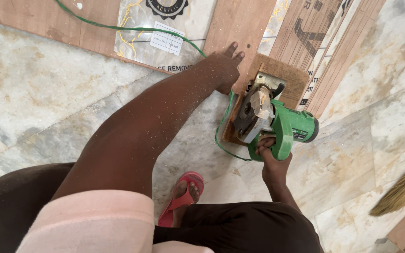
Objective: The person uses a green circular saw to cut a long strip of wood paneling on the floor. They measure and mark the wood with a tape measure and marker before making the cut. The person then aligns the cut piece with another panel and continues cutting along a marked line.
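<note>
My right hand point(270, 157) grips the handle of a green handheld circular saw point(277, 124), which sits on a small wooden base plate point(292, 77) at the edge of a long plywood board point(240, 23). My left hand point(226, 68) presses flat on that board just left of the saw, fingers spread. The saw's green power cord point(132, 29) runs across the board from the upper left and loops down under the saw. Sawdust specks cover my left forearm.
A marble-patterned acrylic sheet point(141, 33) with a white label lies on the board. More stacked boards point(324, 42) lean at the upper right. A broom's bristles point(404, 189) lie at the right edge. My foot in a red sandal point(183, 199) rests on the marble floor point(33, 89).
</note>
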